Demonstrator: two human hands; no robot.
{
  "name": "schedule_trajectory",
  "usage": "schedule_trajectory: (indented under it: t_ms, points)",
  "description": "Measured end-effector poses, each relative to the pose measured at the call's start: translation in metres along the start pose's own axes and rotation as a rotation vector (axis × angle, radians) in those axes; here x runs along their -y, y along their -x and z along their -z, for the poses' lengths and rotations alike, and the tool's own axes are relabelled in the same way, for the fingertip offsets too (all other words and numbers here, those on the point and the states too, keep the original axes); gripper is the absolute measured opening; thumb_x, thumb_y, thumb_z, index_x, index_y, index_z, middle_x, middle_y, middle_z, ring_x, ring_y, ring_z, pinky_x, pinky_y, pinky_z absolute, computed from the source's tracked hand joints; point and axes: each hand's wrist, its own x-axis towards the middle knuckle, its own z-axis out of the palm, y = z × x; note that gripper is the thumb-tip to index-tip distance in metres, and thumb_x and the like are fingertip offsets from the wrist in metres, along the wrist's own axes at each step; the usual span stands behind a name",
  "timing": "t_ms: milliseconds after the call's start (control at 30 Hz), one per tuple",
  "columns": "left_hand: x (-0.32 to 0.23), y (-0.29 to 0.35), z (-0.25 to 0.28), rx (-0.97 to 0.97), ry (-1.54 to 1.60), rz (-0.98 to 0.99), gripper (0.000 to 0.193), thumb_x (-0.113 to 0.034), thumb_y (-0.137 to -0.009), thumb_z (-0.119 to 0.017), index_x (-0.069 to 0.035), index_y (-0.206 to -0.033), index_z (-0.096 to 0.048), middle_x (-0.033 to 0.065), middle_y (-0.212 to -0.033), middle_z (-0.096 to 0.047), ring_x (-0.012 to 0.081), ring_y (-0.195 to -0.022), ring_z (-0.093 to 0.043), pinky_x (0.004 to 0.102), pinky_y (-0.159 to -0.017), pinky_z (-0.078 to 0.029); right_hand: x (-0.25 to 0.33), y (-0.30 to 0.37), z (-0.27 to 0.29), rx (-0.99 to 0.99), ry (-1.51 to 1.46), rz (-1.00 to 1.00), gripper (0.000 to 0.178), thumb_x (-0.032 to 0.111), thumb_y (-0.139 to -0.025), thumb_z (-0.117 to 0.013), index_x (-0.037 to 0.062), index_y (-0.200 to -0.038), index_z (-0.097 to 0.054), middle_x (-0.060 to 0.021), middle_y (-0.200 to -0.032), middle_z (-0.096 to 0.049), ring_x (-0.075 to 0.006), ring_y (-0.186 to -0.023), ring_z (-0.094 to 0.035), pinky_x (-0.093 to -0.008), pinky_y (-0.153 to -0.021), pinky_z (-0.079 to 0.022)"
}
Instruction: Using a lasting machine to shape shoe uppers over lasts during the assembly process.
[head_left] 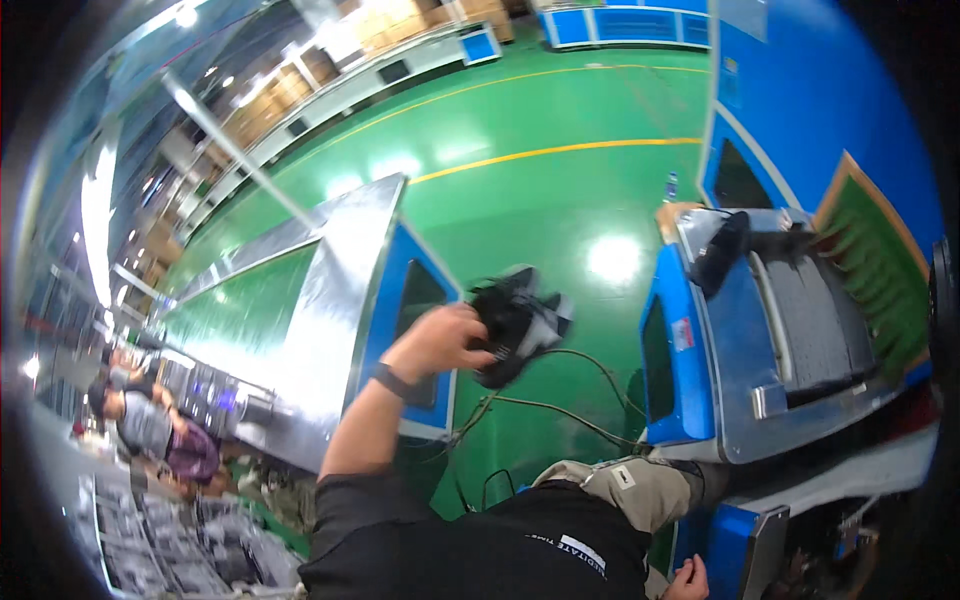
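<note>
My left hand [440, 345] is closed on black-and-white shoes [515, 335], held out over the green floor between two pieces of equipment. They look like a pair pressed together, though their outlines overlap. A dark band circles my left wrist. My right hand [688, 580] hangs low at the bottom edge, partly cut off, beside a blue-sided metal unit; its visible fingers are loosely apart and nothing shows in them. Another dark shoe [722, 252] lies on top of the blue-and-metal machine to the right.
A metal-topped conveyor table [345, 290] with a blue end stands on the left. The machine [680, 345] has a grey roller belt [815, 320]. Cables [560, 405] run across the floor. A bottle [672, 185] stands beyond the machine. A seated person [150, 425] is at far left.
</note>
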Motion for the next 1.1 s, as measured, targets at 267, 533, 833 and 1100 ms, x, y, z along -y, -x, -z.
schedule_trajectory:
  t_ms: [267, 533, 833, 1100]
  points:
    - [0.194, 0.255, 0.104, -0.657, -0.784, 1.168, 0.024, -0.027, -0.086, -0.066, -0.007, -0.098, -0.072, 0.0163, -0.104, -0.071, 0.0342, -0.101, -0.068, 0.0462, -0.088, -0.055, -0.007, -0.014, -0.007, 0.135, -0.045, 0.084, 0.027, 0.022, -0.097, -0.065, 0.0028, -0.114, -0.075, -0.0197, -0.099, -0.076, -0.0368, -0.089, -0.072, -0.0421, -0.079, -0.056]
    - [0.227, 0.085, 0.031, -0.649, -0.549, 1.134, 0.038, -0.034, -0.088, -0.066, -0.001, -0.108, -0.069, 0.0247, -0.109, -0.069, 0.0381, -0.108, -0.065, 0.0472, -0.096, -0.052, -0.005, 0.015, 0.000, 0.019, 0.067, -0.154, 0.026, 0.019, -0.098, -0.066, 0.0003, -0.115, -0.074, -0.0220, -0.100, -0.075, -0.0334, -0.092, -0.072, -0.0415, -0.084, -0.055]
    - [-0.065, -0.225, -0.156, -0.307, 0.128, -0.222, 0.034, -0.016, -0.090, -0.070, -0.001, -0.120, -0.065, 0.0192, -0.132, -0.061, 0.0376, -0.124, -0.058, 0.0444, -0.107, -0.047, -0.035, 0.056, -0.012, -0.224, -0.056, -0.491, 0.024, 0.013, -0.094, -0.064, -0.0037, -0.109, -0.073, -0.0228, -0.102, -0.074, -0.0370, -0.092, -0.072, -0.0422, -0.081, -0.056]
    - [-0.316, -0.253, -0.248, -0.169, 0.348, -0.622, 0.061, -0.031, -0.089, -0.072, -0.004, -0.140, -0.054, 0.0180, -0.147, -0.054, 0.0378, -0.140, -0.047, 0.0467, -0.116, -0.038, -0.095, 0.142, -0.025, -0.261, 0.273, -1.107, 0.049, 0.016, -0.096, -0.064, 0.0003, -0.142, -0.055, -0.0236, -0.116, -0.069, -0.0394, -0.110, -0.066, -0.0457, -0.091, -0.055]
